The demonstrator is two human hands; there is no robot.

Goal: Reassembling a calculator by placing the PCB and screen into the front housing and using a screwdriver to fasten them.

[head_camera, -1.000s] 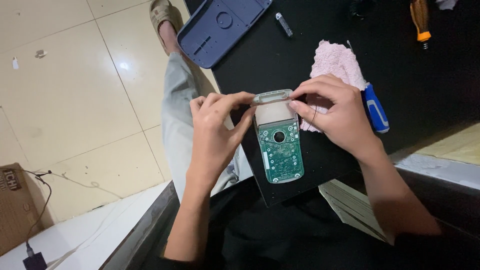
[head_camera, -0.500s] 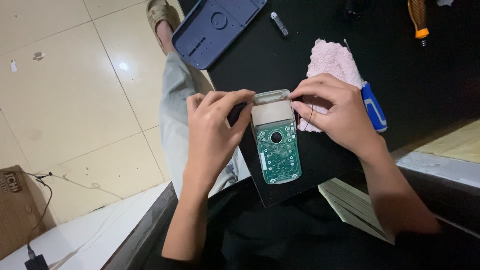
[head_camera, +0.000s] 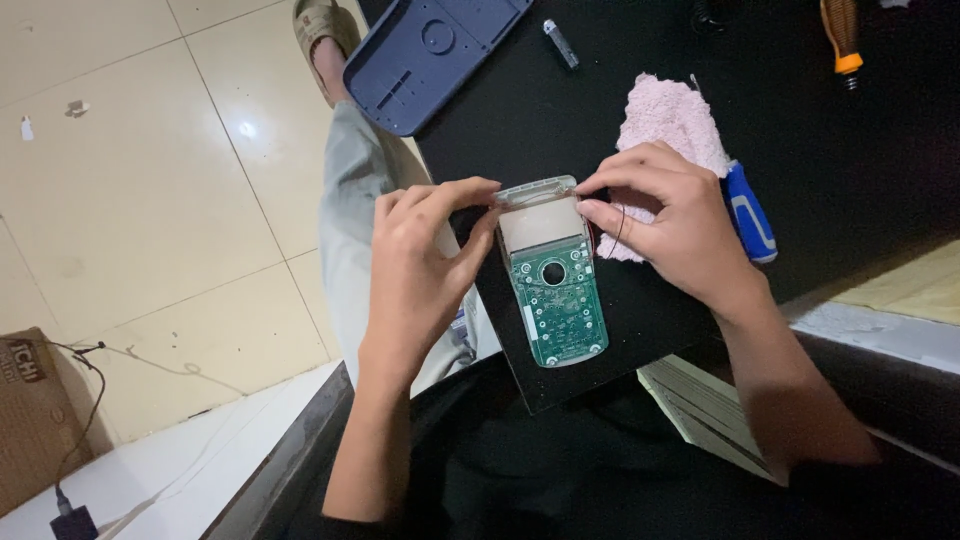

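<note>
Little has shifted since the earlier frames: both hands stay at the green circuit board (head_camera: 555, 300) lying near the black desk's (head_camera: 800, 140) front edge. Left hand (head_camera: 420, 270) and right hand (head_camera: 670, 225) pinch its pale display end, fingers closed. A brown cardboard box (head_camera: 30, 410) sits on the floor, far left.

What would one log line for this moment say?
left hand: pinches display end of green circuit board | right hand: pinches opposite side | board: flat on black table | nearby: pink cloth
</note>
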